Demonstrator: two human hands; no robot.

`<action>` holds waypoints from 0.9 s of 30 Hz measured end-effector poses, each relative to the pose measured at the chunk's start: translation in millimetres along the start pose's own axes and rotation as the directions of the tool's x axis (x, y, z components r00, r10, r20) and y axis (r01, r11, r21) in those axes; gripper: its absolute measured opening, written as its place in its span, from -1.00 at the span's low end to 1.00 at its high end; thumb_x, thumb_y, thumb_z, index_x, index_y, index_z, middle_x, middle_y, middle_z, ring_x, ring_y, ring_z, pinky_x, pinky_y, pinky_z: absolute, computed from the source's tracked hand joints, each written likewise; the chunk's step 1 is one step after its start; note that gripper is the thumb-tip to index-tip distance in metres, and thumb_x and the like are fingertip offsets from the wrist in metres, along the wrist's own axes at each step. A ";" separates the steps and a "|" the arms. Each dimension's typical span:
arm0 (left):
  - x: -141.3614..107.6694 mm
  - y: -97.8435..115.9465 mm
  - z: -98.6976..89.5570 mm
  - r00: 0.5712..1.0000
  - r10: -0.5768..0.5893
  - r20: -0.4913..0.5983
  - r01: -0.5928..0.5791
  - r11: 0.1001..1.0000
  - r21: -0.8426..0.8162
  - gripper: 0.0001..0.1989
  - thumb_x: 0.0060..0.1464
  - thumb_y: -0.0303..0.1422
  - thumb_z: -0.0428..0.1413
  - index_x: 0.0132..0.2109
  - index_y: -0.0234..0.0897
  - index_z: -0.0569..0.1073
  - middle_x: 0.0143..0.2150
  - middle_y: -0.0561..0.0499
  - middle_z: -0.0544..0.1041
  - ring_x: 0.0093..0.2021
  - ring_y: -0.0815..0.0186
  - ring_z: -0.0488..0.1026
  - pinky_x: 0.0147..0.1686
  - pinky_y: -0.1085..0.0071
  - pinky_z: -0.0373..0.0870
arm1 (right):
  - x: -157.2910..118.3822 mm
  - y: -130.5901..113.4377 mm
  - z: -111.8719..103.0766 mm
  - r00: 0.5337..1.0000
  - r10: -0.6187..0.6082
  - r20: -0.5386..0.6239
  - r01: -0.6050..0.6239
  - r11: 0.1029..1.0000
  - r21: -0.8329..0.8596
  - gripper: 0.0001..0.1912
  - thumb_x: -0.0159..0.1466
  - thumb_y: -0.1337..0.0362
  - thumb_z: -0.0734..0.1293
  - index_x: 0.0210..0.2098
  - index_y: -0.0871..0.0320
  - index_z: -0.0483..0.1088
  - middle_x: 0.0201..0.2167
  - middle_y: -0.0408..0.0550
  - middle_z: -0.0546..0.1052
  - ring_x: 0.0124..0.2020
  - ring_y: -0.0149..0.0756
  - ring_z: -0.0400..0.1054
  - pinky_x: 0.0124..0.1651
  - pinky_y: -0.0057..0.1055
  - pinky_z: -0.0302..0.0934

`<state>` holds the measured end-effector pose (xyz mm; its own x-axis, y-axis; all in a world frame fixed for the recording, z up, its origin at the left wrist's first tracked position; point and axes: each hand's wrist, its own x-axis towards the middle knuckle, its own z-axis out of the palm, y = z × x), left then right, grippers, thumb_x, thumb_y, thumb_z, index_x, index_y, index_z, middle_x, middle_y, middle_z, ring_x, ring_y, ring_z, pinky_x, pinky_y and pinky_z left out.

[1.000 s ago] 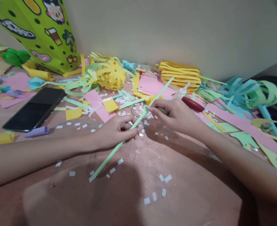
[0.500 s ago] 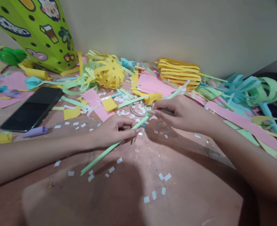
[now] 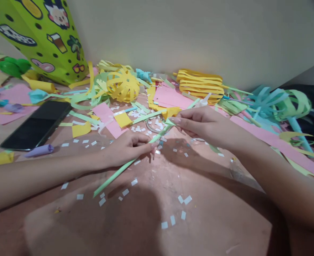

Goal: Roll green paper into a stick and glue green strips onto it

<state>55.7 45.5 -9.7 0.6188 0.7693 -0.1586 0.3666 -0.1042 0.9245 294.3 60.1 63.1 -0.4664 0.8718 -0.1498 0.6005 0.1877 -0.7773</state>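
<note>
A thin light-green rolled paper stick (image 3: 114,175) slants across the middle of the table. My left hand (image 3: 125,148) is closed around its middle, thumb on top, with the lower end sticking out toward me. At the upper end, my right hand (image 3: 206,124) pinches a light-green paper strip (image 3: 169,121) that meets the stick. Part of the strip is hidden behind the fingers, and a green end shows below the palm. Just beyond the stick's upper end lies a grey ring (image 3: 148,125), partly covered. Small white paper bits (image 3: 134,182) are scattered around the hands.
A black phone (image 3: 36,124) and a purple paper roll (image 3: 41,150) lie at left. Behind them stands a green patterned bag (image 3: 58,53). Yellow cut-paper lanterns (image 3: 123,83), pink paper (image 3: 170,96) and blue paper fringe (image 3: 266,101) line the wall.
My right hand has shifted slightly, and the green strip at the stick's upper end now sits differently, with an end showing below the palm. My left hand keeps its hold on the stick.
</note>
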 end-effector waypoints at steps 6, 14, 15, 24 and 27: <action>0.0 7.2 0.5 1.000 0.008 -0.003 -0.008 0.997 -0.074 -0.62 0.31 -0.21 0.03 -0.34 -0.38 0.56 -0.52 0.05 0.49 -0.62 0.52 0.19 -0.67 0.57 0.01 | 3.0 4.7 -5.7 1.000 -0.006 0.013 0.009 0.981 -0.195 -0.59 0.42 0.06 0.26 -0.50 0.14 0.34 -0.64 -0.25 0.23 -0.61 -0.51 0.00 -0.50 -0.38 -0.12; -0.7 3.9 1.1 1.000 -0.010 -0.018 0.009 1.000 -0.025 -0.59 0.28 -0.14 0.07 -0.42 -0.36 0.49 -0.53 0.03 0.48 -0.56 0.47 0.27 -0.56 0.56 0.14 | 3.0 -1.8 -0.5 0.990 -0.090 0.105 0.120 0.941 -0.317 -0.69 0.38 0.26 0.23 -0.50 0.16 0.33 -0.59 -0.22 0.35 -0.55 -0.49 0.15 -0.46 -0.42 -0.01; -0.6 3.9 1.0 1.000 -0.008 -0.018 0.007 1.000 -0.017 -0.58 0.28 -0.14 0.07 -0.44 -0.35 0.48 -0.53 0.03 0.48 -0.55 0.47 0.29 -0.56 0.55 0.16 | 2.9 -1.6 -0.5 0.987 -0.104 0.125 0.139 0.939 -0.315 -0.69 0.38 0.26 0.23 -0.49 0.16 0.34 -0.58 -0.22 0.36 -0.54 -0.49 0.17 -0.46 -0.43 0.00; 0.8 4.9 -0.2 0.999 0.033 -0.033 -0.031 0.998 0.060 -0.56 0.26 -0.20 0.10 -0.53 -0.36 0.42 -0.58 0.05 0.42 -0.57 0.48 0.30 -0.56 0.56 0.18 | 4.8 8.4 -0.2 0.952 -0.075 0.298 0.135 0.974 -0.184 -0.69 0.40 0.17 0.21 -0.42 0.14 0.42 -0.53 -0.20 0.51 -0.55 -0.47 0.30 -0.49 -0.47 0.09; 0.9 4.5 -0.4 0.998 0.049 -0.035 -0.047 0.997 0.057 -0.57 0.26 -0.22 0.10 -0.54 -0.36 0.42 -0.58 0.05 0.43 -0.57 0.49 0.30 -0.57 0.57 0.18 | 5.2 8.0 -0.6 0.940 -0.108 0.324 0.182 0.961 -0.206 -0.67 0.42 0.15 0.20 -0.34 0.16 0.48 -0.49 -0.17 0.55 -0.52 -0.45 0.35 -0.47 -0.47 0.13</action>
<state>57.6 46.0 -5.6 0.6114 0.7848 -0.1014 0.3765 -0.1758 0.9096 297.1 66.4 56.5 -0.7139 0.6523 -0.2547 0.6266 0.4325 -0.6483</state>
